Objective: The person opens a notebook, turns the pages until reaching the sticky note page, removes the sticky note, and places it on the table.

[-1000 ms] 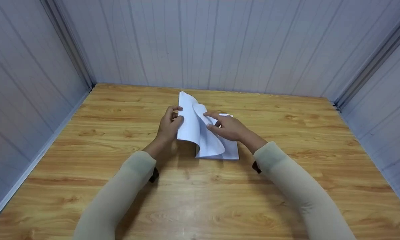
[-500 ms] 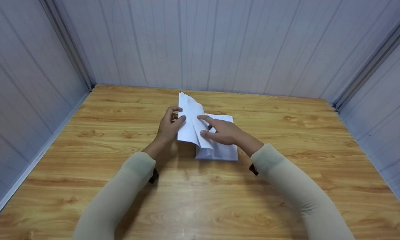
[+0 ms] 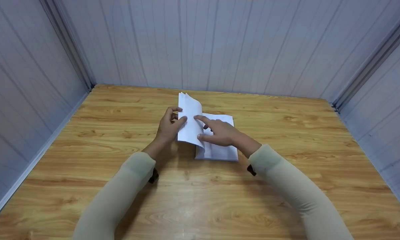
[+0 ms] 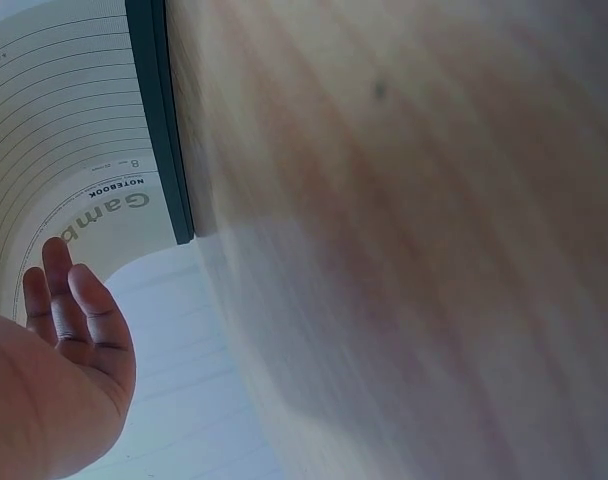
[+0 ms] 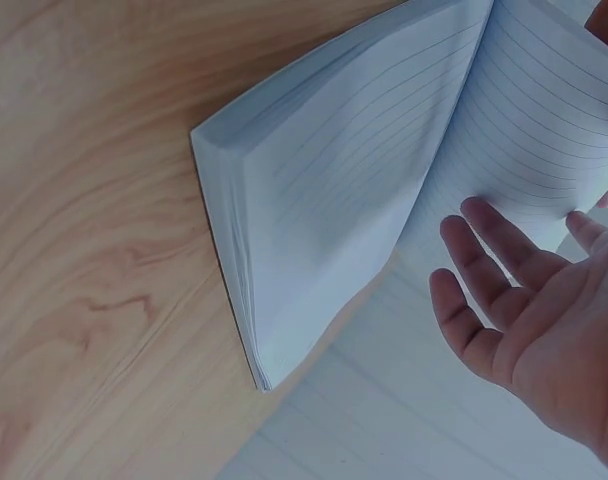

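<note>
A white lined notebook (image 3: 224,152) lies partly spread on the table, its left-hand pages (image 3: 189,105) raised and curved. My left hand (image 3: 168,128) grips their outer edge, thumb on the near face and fingers behind. In the left wrist view, a page printed "NOTEBOOK" (image 4: 104,190) shows beside a dark green cover edge (image 4: 156,110). My right hand (image 3: 222,132) reaches over from the right, its index fingertip touching the raised page and its thumb close to the fold. Lined pages (image 5: 334,170) and loosely spread right fingers (image 5: 489,285) appear in the right wrist view.
The notebook is on a wood-grain table (image 3: 193,196). Pale ribbed panels, such as the back wall (image 3: 200,43), enclose the table at the back and both sides.
The loose middle pages have turned over to the left and now lie against the raised ones, uncovering the right page. My right hand has moved slightly left; the left keeps its grip.
</note>
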The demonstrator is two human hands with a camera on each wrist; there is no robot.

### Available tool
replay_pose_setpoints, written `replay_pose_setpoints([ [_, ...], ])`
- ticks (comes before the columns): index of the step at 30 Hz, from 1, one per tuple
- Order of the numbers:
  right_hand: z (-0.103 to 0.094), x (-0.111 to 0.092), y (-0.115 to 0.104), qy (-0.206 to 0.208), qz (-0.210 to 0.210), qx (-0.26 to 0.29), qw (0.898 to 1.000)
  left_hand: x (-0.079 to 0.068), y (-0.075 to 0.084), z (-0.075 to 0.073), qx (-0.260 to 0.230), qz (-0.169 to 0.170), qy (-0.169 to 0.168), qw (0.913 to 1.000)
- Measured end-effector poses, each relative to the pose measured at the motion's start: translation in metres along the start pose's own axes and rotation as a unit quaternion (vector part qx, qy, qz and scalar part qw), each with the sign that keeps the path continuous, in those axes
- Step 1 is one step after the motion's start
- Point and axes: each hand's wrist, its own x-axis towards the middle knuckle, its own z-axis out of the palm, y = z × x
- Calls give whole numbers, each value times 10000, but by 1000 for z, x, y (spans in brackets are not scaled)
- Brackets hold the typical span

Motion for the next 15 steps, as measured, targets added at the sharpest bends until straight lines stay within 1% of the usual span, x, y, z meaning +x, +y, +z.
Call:
replay_pose_setpoints([
  [6, 2, 1, 1, 124, -33, 69, 9999, -1, -1, 0, -31, -30, -82, 10000],
  [9, 2, 1, 3, 169, -1, 116, 9998, -1, -1, 0, -73, -151, -102, 9998],
  [12, 2, 1, 8, 238, 129, 84, 9996, -1, -1, -1, -71, -201, -77, 9997],
  [15, 1, 2, 14, 378, 369, -48, 9986, -1, -1, -1, -32, -106, -35, 9999],
])
